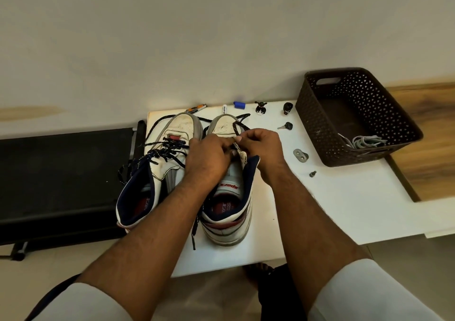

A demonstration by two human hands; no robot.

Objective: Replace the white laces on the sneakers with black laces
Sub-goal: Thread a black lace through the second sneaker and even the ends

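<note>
Partly hidden: right sneaker (230,197) eyelets under hands.

sneakers (187,173) on table (320,210) | basket (354,116) right | laces (364,140) inside

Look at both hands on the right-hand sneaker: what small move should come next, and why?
Probably draw the black lace through the eyelet and snug it. Both the left hand and right hand pinch it over the right sneaker, which looks barely laced, while the left sneaker already carries black crossings.

Tongue label (227,186): lettering blurred, unreadable
</note>
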